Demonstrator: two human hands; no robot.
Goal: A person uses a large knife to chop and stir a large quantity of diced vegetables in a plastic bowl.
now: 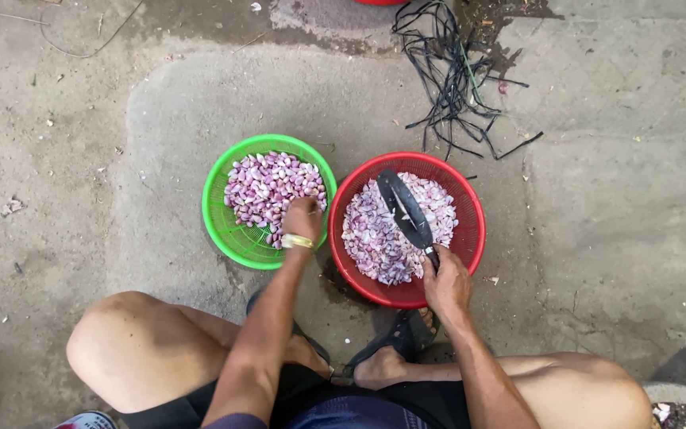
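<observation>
Rough concrete floor (613, 206), tangle of black strips (450, 75) beyond baskets; nothing blocks reach. Green basket (224, 230) and red basket (470, 238), round plastic mesh, touching, each with purple-white shallots (263, 187). Left hand (303, 218) curled into green basket's shallots, grasp unclear. Right hand (446, 282) fisted on knife (405, 210), dark broad blade over red basket's peelings (375, 238)

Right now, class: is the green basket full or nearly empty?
Partly full. The green basket holds a heap of purple bulbs in its far half; bare mesh shows nearest the person, where the left hand reaches in.
</observation>
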